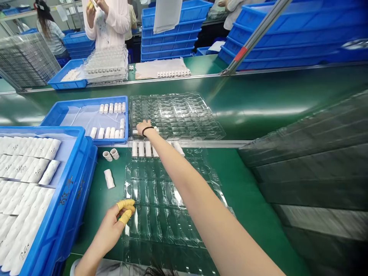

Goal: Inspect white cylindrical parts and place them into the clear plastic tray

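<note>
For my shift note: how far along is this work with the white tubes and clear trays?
Done: a row of white tubes lies at the top of the near clear tray. In hand: the right hand touches the far clear tray; the left hand holds nothing visible. Left: most pockets are bare; the blue crate is full of tubes.

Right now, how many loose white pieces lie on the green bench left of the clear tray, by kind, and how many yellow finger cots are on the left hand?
Short white tubes: 2
Long white tube: 1
Yellow finger cots on the left hand: 2
Total: 5
</note>
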A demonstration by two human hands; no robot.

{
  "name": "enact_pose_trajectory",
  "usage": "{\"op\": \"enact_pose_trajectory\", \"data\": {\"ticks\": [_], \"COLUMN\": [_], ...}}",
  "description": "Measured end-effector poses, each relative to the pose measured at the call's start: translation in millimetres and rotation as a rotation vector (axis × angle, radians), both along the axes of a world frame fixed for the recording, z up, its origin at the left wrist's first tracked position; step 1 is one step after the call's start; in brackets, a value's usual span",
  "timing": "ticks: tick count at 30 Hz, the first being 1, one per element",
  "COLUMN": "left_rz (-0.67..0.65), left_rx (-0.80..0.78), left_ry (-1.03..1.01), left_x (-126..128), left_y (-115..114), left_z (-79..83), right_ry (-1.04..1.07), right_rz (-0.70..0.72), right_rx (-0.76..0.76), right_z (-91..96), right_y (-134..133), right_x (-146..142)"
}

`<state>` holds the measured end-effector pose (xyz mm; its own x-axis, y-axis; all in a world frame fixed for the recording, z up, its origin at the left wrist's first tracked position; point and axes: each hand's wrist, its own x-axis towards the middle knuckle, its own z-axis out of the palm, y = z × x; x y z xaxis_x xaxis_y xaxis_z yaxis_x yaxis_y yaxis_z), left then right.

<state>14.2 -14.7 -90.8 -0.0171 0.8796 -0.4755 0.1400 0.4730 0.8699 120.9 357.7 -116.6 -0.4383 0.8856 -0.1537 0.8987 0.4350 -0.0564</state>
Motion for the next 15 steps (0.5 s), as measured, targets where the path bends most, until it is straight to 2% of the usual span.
{"op": "enact_pose_trajectory", "data": {"ticks": [3,8,15], "left_rz": [-0.029,-0.082,-0.123], "left_rx": [0.015,-0.003,0.121], "left_ry": [0.013,-0.010,0.057], "left_x": [0,3,11], "left_y": [-1,-2,-4], "left_z": [2.6,-1.8,-2.5], "right_ry": [-0.003,0.047,0.171], "right_rz": [0.039,0.072,0.041], "right_rx": [0.050,0.107,0.092], "right_z": [2.9,-1.3,-0.7], "right_y": [-8,-29,-30], "right_x": [11,33,23]}}
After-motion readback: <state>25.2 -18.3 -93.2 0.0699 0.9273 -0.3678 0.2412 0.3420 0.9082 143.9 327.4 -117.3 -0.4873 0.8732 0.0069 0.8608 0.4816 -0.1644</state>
